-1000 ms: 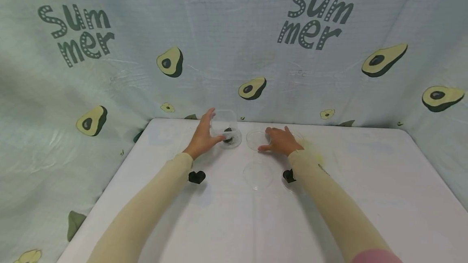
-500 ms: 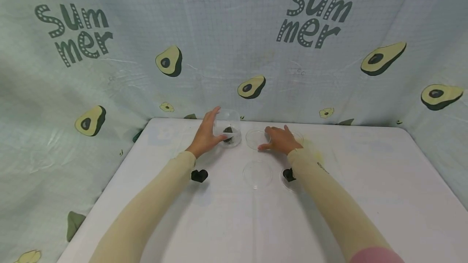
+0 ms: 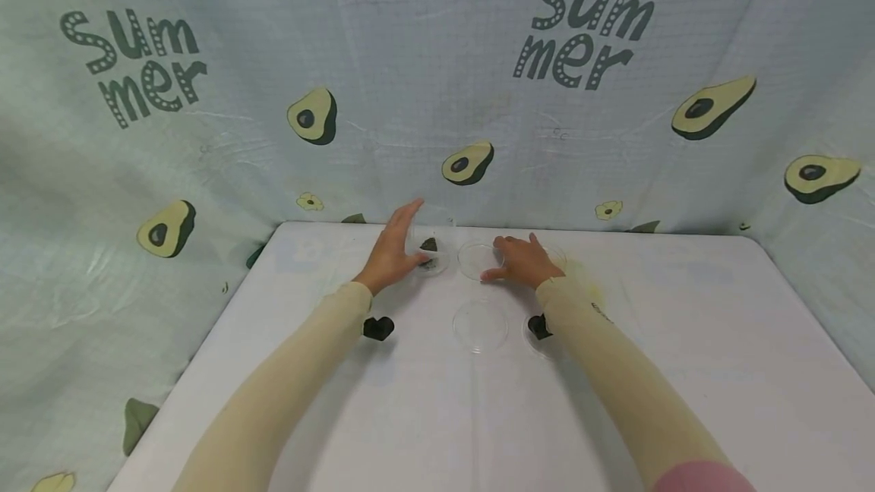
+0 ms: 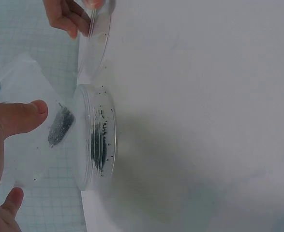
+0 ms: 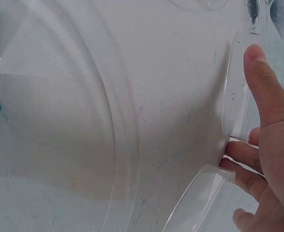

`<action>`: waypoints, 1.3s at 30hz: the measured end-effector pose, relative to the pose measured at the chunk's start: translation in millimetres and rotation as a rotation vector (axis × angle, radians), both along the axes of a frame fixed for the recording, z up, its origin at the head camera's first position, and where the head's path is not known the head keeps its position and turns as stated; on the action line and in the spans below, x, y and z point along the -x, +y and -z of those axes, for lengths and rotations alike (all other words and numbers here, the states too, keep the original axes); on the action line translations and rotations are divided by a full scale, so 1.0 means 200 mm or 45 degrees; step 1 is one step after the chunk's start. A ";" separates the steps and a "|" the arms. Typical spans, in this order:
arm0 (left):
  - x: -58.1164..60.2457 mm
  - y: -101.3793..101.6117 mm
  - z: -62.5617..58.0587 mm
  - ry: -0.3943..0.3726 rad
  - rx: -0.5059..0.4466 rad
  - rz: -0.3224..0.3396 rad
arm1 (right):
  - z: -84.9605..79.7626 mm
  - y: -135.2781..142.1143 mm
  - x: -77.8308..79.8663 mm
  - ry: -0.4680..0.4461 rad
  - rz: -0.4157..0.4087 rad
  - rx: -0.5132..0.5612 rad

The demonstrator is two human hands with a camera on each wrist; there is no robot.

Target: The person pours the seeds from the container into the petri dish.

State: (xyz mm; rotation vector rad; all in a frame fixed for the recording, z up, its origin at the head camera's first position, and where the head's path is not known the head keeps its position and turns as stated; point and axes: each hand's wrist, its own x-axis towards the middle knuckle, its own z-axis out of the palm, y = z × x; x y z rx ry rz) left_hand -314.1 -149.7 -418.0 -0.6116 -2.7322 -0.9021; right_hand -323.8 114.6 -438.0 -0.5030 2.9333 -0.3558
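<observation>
Head view: my left hand (image 3: 390, 255) holds the clear tub (image 3: 443, 236) above the speckled dish (image 3: 440, 263), between thumb and fingers. My right hand (image 3: 526, 260) spans the edge of the clear dish (image 3: 477, 260), just right of the speckled dish; a flat dish (image 3: 481, 326) lies nearer me than it.

Left wrist view: the tub tilts, one corner close to the speckled dish's rim; whether they touch I can't tell. Dark grains (image 4: 62, 126) heap in that corner. I judge the tub light, thin and slippery; I'd grip opposite walls softly, since the grains could slide fast.

Right wrist view: my thumb lies along the clear dish, fingers bent at its rim. It looks stiff, light and easily nudged, so I'd steady it low by the rim, beside the speckled dish.
</observation>
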 end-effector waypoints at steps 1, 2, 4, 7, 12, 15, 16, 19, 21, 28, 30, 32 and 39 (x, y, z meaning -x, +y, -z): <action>0.00 0.00 0.00 -0.005 0.006 -0.002 | 0.00 0.00 0.00 0.002 -0.002 -0.001; 0.00 0.01 0.00 -0.009 0.012 -0.006 | 0.00 0.00 0.00 0.003 -0.004 -0.004; 0.00 0.02 -0.01 -0.017 0.021 -0.015 | 0.00 0.00 0.00 0.008 -0.010 -0.004; 0.01 0.03 -0.01 -0.015 0.037 -0.021 | -0.01 0.00 -0.01 0.016 -0.012 -0.004; 0.02 0.04 -0.02 0.027 0.059 -0.006 | -0.01 0.00 -0.01 0.017 -0.009 0.003; 0.02 0.05 -0.01 0.069 0.071 0.012 | -0.01 0.00 -0.01 0.001 0.000 0.013; 0.03 0.05 -0.01 0.083 0.074 0.019 | -0.01 0.00 -0.01 -0.004 0.002 0.015; 0.04 0.07 0.00 0.112 0.094 0.034 | -0.02 0.00 -0.01 -0.010 0.005 0.018; 0.04 0.07 0.00 0.131 0.102 0.044 | -0.02 0.00 -0.01 -0.012 0.007 0.015; 0.04 0.10 0.01 0.199 0.191 0.064 | -0.01 0.00 0.00 0.013 -0.008 -0.002; 0.04 0.11 0.01 0.207 0.220 0.066 | -0.01 0.00 0.00 0.016 -0.011 -0.006; 0.04 0.11 0.01 0.211 0.235 0.067 | -0.01 0.00 0.00 0.019 -0.012 -0.003; 0.04 0.13 0.00 0.219 0.257 0.064 | -0.01 0.00 0.00 0.017 0.001 -0.012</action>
